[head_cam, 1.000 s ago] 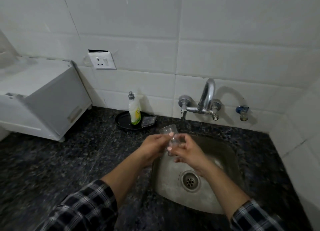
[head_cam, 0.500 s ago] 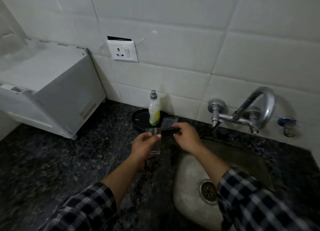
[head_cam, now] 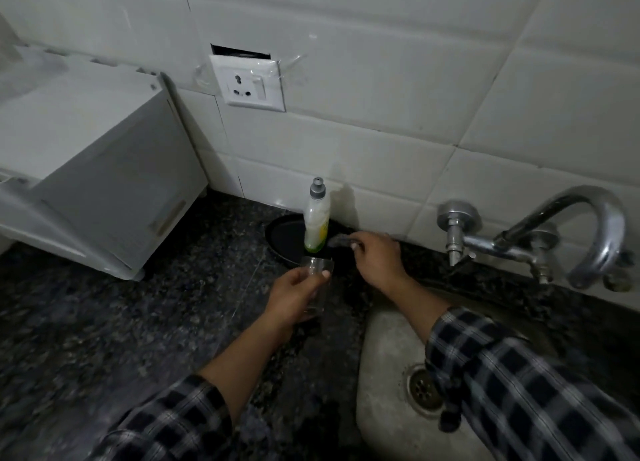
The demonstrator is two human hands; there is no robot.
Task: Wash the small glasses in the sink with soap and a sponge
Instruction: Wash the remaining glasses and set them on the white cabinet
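A white appliance stands at the far left of the dark speckled counter. Further right, the left hand has its grip closed around a small clear glass, held upright above the counter; nothing shows inside it. Behind it, a black dish against the tiled wall carries an upright soap bottle. Just beside the bottle, the right hand pinches a grey sponge over the dish's right part. A wall socket sits above. To the right lies the steel sink, its drain partly hidden by the plaid sleeve, with the chrome tap behind.
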